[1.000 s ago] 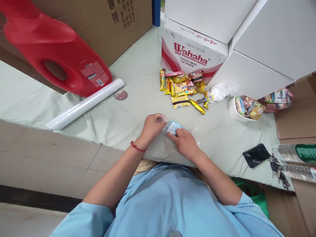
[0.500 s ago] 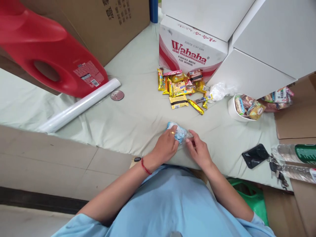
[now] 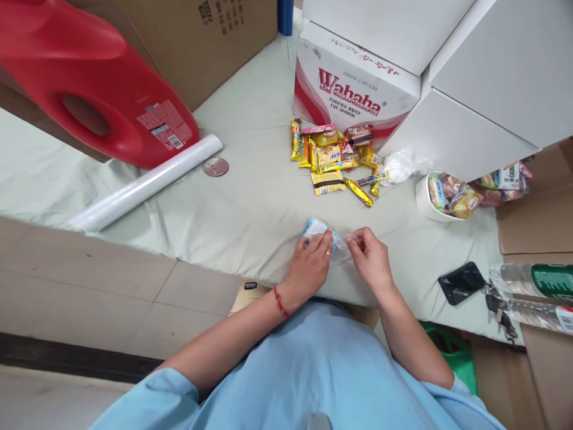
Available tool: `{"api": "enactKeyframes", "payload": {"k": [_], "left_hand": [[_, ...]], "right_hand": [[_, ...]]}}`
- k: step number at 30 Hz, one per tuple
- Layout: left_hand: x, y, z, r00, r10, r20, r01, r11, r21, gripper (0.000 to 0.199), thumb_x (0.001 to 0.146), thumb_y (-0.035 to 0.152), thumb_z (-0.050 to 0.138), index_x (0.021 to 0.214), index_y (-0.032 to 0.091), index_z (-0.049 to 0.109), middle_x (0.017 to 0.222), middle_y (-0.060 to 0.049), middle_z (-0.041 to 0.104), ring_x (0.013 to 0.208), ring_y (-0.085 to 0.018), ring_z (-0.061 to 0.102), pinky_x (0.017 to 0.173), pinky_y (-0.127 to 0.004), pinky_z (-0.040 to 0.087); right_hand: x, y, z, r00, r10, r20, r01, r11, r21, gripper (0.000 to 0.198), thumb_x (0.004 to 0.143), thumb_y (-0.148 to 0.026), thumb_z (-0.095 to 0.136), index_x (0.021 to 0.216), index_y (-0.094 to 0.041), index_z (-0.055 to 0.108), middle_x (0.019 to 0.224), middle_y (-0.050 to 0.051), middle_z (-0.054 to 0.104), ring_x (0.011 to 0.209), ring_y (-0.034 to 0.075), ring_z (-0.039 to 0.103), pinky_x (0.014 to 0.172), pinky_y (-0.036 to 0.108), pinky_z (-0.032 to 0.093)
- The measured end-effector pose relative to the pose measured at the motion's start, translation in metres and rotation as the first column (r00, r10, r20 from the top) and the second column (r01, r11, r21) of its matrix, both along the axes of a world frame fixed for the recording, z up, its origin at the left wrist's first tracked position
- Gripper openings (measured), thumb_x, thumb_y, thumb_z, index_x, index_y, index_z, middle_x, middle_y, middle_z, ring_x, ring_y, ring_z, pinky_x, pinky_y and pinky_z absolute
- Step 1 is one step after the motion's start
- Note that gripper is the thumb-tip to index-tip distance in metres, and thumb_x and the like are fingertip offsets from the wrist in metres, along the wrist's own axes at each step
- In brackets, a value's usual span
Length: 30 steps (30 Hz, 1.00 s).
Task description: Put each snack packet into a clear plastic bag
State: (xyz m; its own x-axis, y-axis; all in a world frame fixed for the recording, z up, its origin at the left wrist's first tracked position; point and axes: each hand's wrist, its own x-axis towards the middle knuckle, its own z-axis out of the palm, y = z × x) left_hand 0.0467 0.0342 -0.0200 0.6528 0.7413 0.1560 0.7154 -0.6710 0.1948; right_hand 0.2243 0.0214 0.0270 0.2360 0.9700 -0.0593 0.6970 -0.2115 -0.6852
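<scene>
A small blue-and-white packet (image 3: 313, 226) lies near the front edge of the cloth-covered table, with clear plastic (image 3: 341, 242) crumpled at its right end. My left hand (image 3: 310, 267), wearing a ring and a red cord bracelet, rests flat on the packet with fingers stretched across it. Between the thumb and fingertips of my right hand (image 3: 371, 258) the clear plastic is pinched. Part of the packet is hidden under my left fingers. Beyond it sits a pile of wrapped snacks (image 3: 329, 154), mostly yellow.
A plastic film roll (image 3: 152, 182), a round metal lid (image 3: 215, 166) and a red jug (image 3: 129, 89) stand left. Behind the snacks is a Wahaba-style printed carton (image 3: 353, 89). Rightward are a white snack tub (image 3: 425, 200), a black phone-like object (image 3: 461, 282), keys (image 3: 496, 304) and bottles (image 3: 537, 280).
My left hand has turned and flattened over the packet, covering more of it. My right hand has shifted slightly right, its fingers closed more tightly on the clear plastic.
</scene>
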Motion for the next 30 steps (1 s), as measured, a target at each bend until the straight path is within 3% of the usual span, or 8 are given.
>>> {"api": "enactKeyframes", "payload": {"k": [2,6,11,14,17,19,25,30], "left_hand": [[0.002,-0.001,-0.003,1.000,-0.016,-0.005,0.016,1.000,0.001,0.052,0.107,0.014,0.035,0.155,0.010,0.054,0.165,-0.018,0.050,0.145,-0.030,0.052,0.113,-0.052,0.044],[0.003,-0.004,-0.003,1.000,-0.027,0.002,0.027,0.999,-0.022,0.045,0.101,0.013,0.046,0.140,0.002,0.066,0.149,-0.024,0.064,0.148,-0.036,0.051,0.125,-0.055,0.036],[-0.021,-0.021,0.002,0.987,-0.028,0.159,0.042,0.995,-0.091,0.049,0.097,0.017,0.052,0.143,0.005,0.063,0.155,-0.027,0.056,0.155,-0.040,0.041,0.129,-0.065,0.028],[-0.051,-0.031,-0.004,0.960,-0.029,0.277,0.053,0.995,-0.082,0.045,0.093,0.010,0.050,0.134,0.015,0.070,0.148,-0.019,0.065,0.153,-0.037,0.043,0.127,-0.065,0.033],[-0.079,-0.028,-0.010,0.924,0.044,0.380,-0.039,0.999,-0.019,0.033,0.094,0.010,0.053,0.116,0.020,0.075,0.130,-0.013,0.075,0.136,-0.032,0.060,0.123,-0.062,0.039],[-0.092,-0.019,-0.009,0.900,0.094,0.426,-0.114,0.993,0.022,0.026,0.094,0.010,0.056,0.110,0.022,0.074,0.116,-0.010,0.079,0.123,-0.030,0.067,0.121,-0.062,0.042],[-0.095,0.020,-0.004,0.843,0.231,0.485,-0.308,0.948,0.084,0.018,0.094,0.015,0.061,0.106,0.022,0.072,0.114,-0.012,0.078,0.132,-0.035,0.063,0.120,-0.066,0.042],[-0.088,0.036,-0.023,0.857,0.227,0.463,-0.273,0.962,0.033,0.016,0.095,0.019,0.057,0.102,0.021,0.072,0.108,-0.012,0.078,0.122,-0.034,0.069,0.115,-0.062,0.048]], "right_hand": [[-0.015,0.023,0.003,0.999,0.031,0.015,-0.030,0.999,-0.040,0.015,0.099,-0.038,0.056,0.093,-0.024,0.059,0.078,0.000,0.069,0.067,0.017,0.062,0.067,0.027,0.046],[-0.050,0.067,0.003,0.956,0.146,0.256,-0.090,0.972,-0.217,0.009,0.101,-0.026,0.054,0.096,-0.023,0.061,0.084,0.003,0.074,0.081,0.021,0.069,0.074,0.029,0.045],[-0.075,0.076,0.001,0.856,0.287,0.429,-0.151,0.934,-0.324,0.021,0.109,-0.025,0.043,0.119,-0.021,0.061,0.110,0.011,0.074,0.096,0.026,0.072,0.079,0.034,0.049],[-0.086,0.060,0.001,0.812,0.326,0.484,-0.200,0.934,-0.295,0.031,0.111,-0.043,0.044,0.124,-0.020,0.060,0.122,0.015,0.067,0.107,0.028,0.068,0.083,0.037,0.053],[-0.097,0.048,0.000,0.784,0.347,0.515,-0.264,0.937,-0.229,0.056,0.105,-0.067,0.047,0.123,-0.015,0.061,0.124,0.019,0.063,0.116,0.033,0.060,0.091,0.044,0.055],[-0.101,0.045,-0.001,0.772,0.350,0.530,-0.283,0.937,-0.206,0.061,0.102,-0.070,0.050,0.122,-0.013,0.062,0.122,0.020,0.062,0.116,0.034,0.057,0.094,0.049,0.054],[-0.103,0.041,-0.003,0.738,0.383,0.556,-0.331,0.923,-0.197,0.032,0.105,-0.041,0.058,0.122,-0.015,0.063,0.121,0.017,0.063,0.114,0.033,0.055,0.091,0.049,0.053],[-0.073,0.023,0.008,0.759,0.388,0.522,-0.374,0.917,-0.137,0.029,0.105,-0.017,0.045,0.124,-0.017,0.067,0.123,0.015,0.070,0.111,0.030,0.060,0.090,0.044,0.055]]}}
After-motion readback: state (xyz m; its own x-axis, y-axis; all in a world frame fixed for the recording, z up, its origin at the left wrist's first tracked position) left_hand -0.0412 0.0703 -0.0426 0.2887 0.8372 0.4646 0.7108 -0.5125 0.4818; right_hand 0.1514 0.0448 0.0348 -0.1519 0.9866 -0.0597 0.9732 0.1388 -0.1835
